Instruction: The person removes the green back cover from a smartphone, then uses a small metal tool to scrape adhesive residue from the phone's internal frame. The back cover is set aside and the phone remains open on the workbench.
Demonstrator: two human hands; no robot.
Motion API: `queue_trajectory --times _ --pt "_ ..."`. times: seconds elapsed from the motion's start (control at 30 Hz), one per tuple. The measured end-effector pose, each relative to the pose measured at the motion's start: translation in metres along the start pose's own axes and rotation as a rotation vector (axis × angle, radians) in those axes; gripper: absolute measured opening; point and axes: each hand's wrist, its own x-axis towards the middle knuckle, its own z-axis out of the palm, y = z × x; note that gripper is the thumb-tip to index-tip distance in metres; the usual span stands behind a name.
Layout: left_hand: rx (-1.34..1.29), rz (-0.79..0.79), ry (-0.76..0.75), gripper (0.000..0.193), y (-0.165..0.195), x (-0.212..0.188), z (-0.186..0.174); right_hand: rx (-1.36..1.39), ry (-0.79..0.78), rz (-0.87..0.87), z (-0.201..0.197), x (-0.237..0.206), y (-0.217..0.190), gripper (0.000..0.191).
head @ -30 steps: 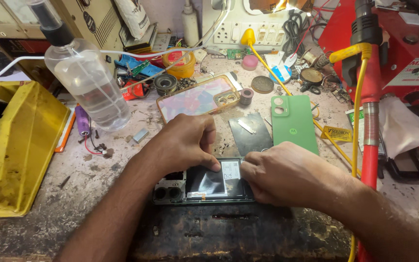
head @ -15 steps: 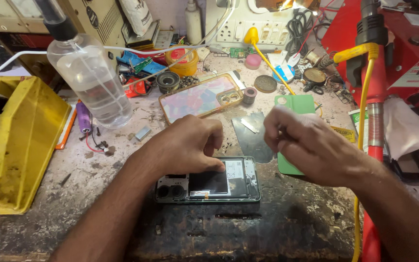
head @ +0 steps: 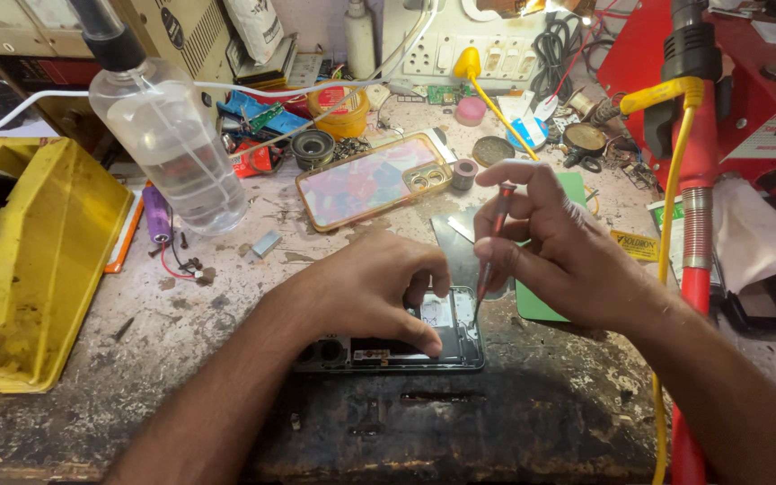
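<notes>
An opened phone (head: 446, 337) lies back-up on the worn bench, its insides showing. My left hand (head: 370, 287) rests on it, fingers pressing down on its middle. My right hand (head: 554, 242) holds a thin red-handled screwdriver (head: 493, 238) upright, its tip touching the phone's right end. A dark back panel (head: 455, 238) and a green cover (head: 541, 305) lie just behind the phone, partly hidden by my right hand.
A clear spray bottle (head: 168, 135) stands at the back left beside a yellow holder (head: 38, 260). A phone in a colourful case (head: 370, 180) lies behind. A red and yellow tool stand (head: 693, 180) rises at right. Small parts and wires litter the back.
My right hand lifted off the phone, swung right and came back holding the screwdriver, its tip now at the phone's right end. My left hand stayed on the phone.
</notes>
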Motion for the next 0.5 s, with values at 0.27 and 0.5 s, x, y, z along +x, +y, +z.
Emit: queue_trajectory --times 0.27,0.5 --pt "0.046 -0.070 -0.016 0.049 -0.0038 0.0013 0.0004 -0.105 0.100 -0.022 0.0042 0.0033 -0.0041 0.049" --pt "0.007 0.236 -0.084 0.040 0.0000 0.0032 0.0061 -0.152 0.015 -0.038 0.0065 -0.0023 -0.0055 0.050"
